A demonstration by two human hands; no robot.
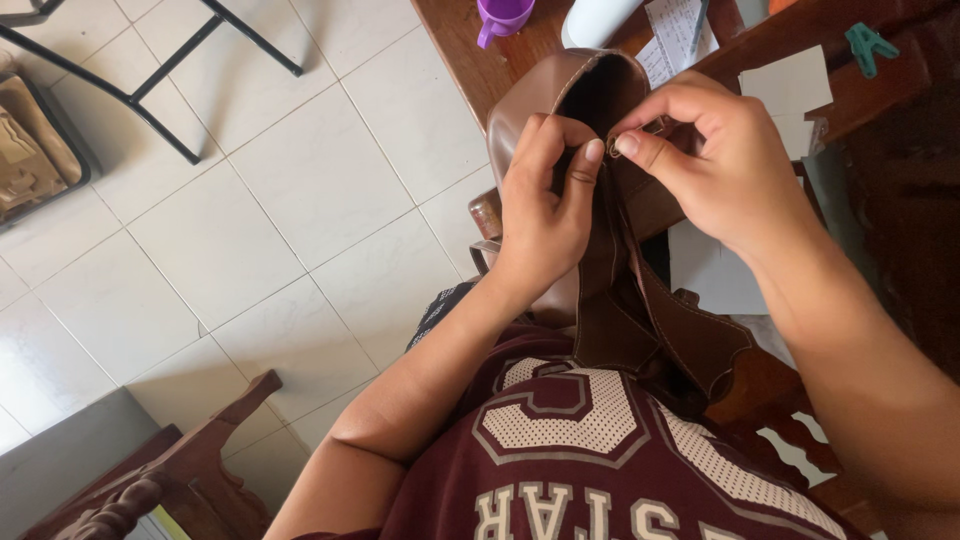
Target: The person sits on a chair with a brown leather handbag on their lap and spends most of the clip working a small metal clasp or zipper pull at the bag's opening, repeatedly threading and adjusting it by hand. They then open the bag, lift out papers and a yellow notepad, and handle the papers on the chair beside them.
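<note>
A brown leather bag (pixel 560 110) stands in the upper middle of the frame, its dark mouth open toward the camera and its lower part hanging down toward the person's lap. The left hand (pixel 545 205), just below and left of the bag's mouth, is closed on the bag's front edge, with the thumb pressed against the leather and the fingers curled round it. The right hand (pixel 725 160), upper right of centre, pinches a small metal ring (pixel 613 148) between thumb and forefinger at the rim of the bag; the other fingers are curled in. The two thumbs nearly touch at that spot. A stitched brown leather strap (pixel 690 330) runs down from the hands to the lower middle of the frame, ending in a wider flap over the maroon shirt (pixel 560 470).

Behind the bag, along the top edge, a dark wooden bench (pixel 465 45) carries a purple plastic mug (pixel 503 17), a white cylindrical container (pixel 598 20) just right of it, and some sheets of paper (pixel 680 35). A green clip (pixel 867 45) sits at the upper right. The left half of the frame is pale tiled floor (pixel 280 200), with black metal legs (pixel 150 90) at the upper left and carved dark wooden furniture (pixel 170 480) at the lower left.
</note>
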